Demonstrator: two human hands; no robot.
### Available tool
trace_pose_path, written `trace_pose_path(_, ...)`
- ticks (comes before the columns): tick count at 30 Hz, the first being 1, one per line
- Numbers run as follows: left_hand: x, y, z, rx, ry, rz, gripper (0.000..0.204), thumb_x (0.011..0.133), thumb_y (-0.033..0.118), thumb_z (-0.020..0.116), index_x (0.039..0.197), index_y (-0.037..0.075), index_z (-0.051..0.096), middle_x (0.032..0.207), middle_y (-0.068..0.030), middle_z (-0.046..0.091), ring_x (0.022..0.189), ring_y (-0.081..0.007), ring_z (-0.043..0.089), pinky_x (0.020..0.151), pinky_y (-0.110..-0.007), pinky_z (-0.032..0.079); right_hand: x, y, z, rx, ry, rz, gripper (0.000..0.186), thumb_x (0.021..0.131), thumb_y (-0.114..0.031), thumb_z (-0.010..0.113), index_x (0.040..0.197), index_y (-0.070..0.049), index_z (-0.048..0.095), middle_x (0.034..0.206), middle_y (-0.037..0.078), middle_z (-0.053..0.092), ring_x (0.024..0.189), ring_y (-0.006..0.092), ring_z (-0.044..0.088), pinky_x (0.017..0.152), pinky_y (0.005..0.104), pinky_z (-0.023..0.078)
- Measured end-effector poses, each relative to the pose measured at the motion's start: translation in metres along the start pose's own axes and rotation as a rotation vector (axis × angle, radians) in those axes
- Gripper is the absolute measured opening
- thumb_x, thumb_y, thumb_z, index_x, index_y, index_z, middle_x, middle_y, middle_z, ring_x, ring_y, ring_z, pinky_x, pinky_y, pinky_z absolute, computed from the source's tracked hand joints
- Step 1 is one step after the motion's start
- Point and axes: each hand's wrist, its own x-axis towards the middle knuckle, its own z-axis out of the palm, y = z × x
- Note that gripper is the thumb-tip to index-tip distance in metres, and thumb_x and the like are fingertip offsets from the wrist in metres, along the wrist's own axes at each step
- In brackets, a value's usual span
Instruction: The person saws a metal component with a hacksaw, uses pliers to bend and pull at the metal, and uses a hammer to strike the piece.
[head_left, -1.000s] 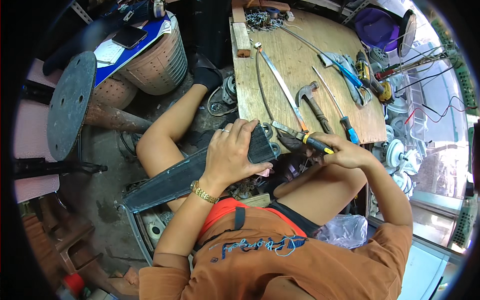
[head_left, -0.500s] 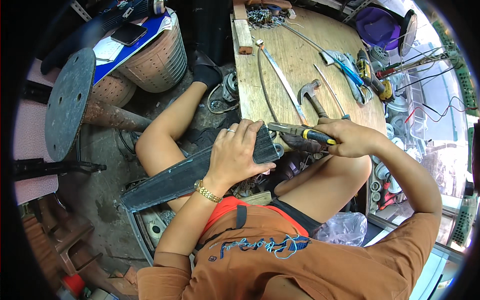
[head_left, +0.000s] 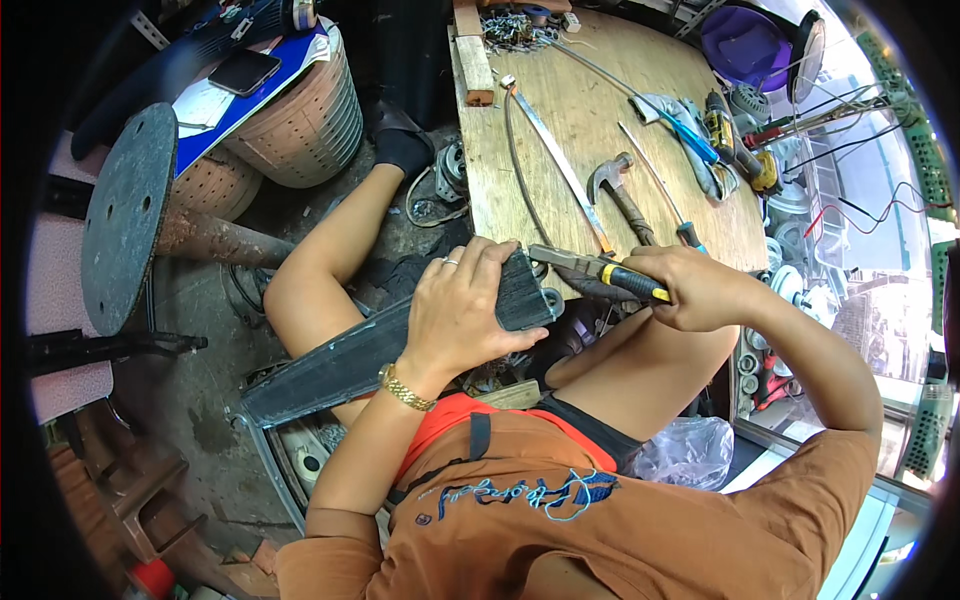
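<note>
A long black bar-like piece point(head_left: 330, 370) with worn, scuffed edges lies slantwise over my lap. My left hand point(head_left: 462, 305) grips it near its upper right end, fingers over the far edge and thumb stretched along the near side. In my right hand point(head_left: 692, 285) are pliers point(head_left: 580, 262) with black and yellow handles. Their jaws are at the bar's end face, by its far corner; whether they pinch anything there I cannot make out. Just beyond my right hand, on the wooden bench, lie a claw hammer point(head_left: 622, 200) and a thin screwdriver point(head_left: 660, 180).
The wooden bench top point(head_left: 560, 110) carries a metal strip point(head_left: 560, 160), a glove point(head_left: 712, 170), a yellow-black drill point(head_left: 740, 145) and a pile of screws point(head_left: 515, 30). At left stand a round metal plate on a post point(head_left: 130, 220) and perforated baskets point(head_left: 310, 120) with a phone point(head_left: 244, 72) on top.
The view has shifted slightly. My right hand sits a little lower, uncovering the screwdriver's handle; the pliers stay at the bar's end. My left hand keeps its hold.
</note>
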Motion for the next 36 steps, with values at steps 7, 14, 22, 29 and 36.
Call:
trace_pose_path(7, 0.0, 0.003, -0.023, -0.18, 0.056, 0.011, 0.09, 0.056, 0.047, 0.094, 0.129, 0.008, 0.058, 0.117, -0.0123, 0.065, 0.103, -0.0354, 0.067, 0.088, -0.043, 0.052, 0.02, 0.035, 0.037, 0.345, 0.079, -0.26, 0.041, 0.071, 0.0, 0.062, 0.111, -0.001, 0.061, 0.1, 0.017, 0.059, 0.093, 0.0412, 0.059, 0.085, 0.0467, 0.048)
trace_pose_path(14, 0.015, -0.011, -0.047, -0.317, -0.13, -0.056, 0.094, 0.057, 0.049, 0.094, 0.13, 0.004, 0.056, 0.114, -0.0177, 0.069, 0.105, -0.04, 0.07, 0.092, -0.045, 0.054, 0.013, 0.004, 0.033, 0.052, 0.348, -0.172, 0.043, 0.065, -0.003, 0.072, 0.106, -0.001, 0.061, 0.112, 0.021, 0.06, 0.101, 0.0457, 0.061, 0.085, 0.0478, 0.053)
trace_pose_path(22, 0.028, -0.031, -0.046, -0.555, -0.434, 0.011, 0.093, 0.063, 0.051, 0.093, 0.132, 0.002, 0.054, 0.115, -0.0205, 0.068, 0.111, -0.0359, 0.067, 0.099, -0.041, 0.049, 0.015, 0.007, -0.026, -0.776, 0.681, -0.514, 0.029, 0.068, -0.018, 0.075, 0.083, -0.017, 0.05, 0.107, 0.008, 0.059, 0.083, 0.0264, 0.055, 0.066, 0.0405, 0.045)
trace_pose_path(29, 0.011, -0.004, -0.027, -0.003, 0.068, 0.044, 0.1, 0.059, 0.058, 0.092, 0.136, 0.006, 0.055, 0.116, -0.0148, 0.067, 0.103, -0.0341, 0.068, 0.084, -0.044, 0.053, 0.005, -0.011, -0.015, -0.073, 0.252, -0.07, 0.041, 0.077, -0.013, 0.076, 0.116, -0.006, 0.066, 0.104, 0.018, 0.062, 0.098, 0.0422, 0.065, 0.079, 0.0503, 0.052)
trace_pose_path(36, 0.0, 0.016, 0.008, 0.25, 0.074, -0.04, 0.099, 0.062, 0.062, 0.088, 0.137, 0.008, 0.055, 0.123, -0.0115, 0.062, 0.107, -0.0313, 0.06, 0.089, -0.044, 0.046, -0.018, -0.047, -0.018, 0.197, -0.009, 0.248, 0.038, 0.083, -0.017, 0.075, 0.117, -0.003, 0.064, 0.106, 0.018, 0.066, 0.097, 0.0419, 0.067, 0.083, 0.051, 0.052)
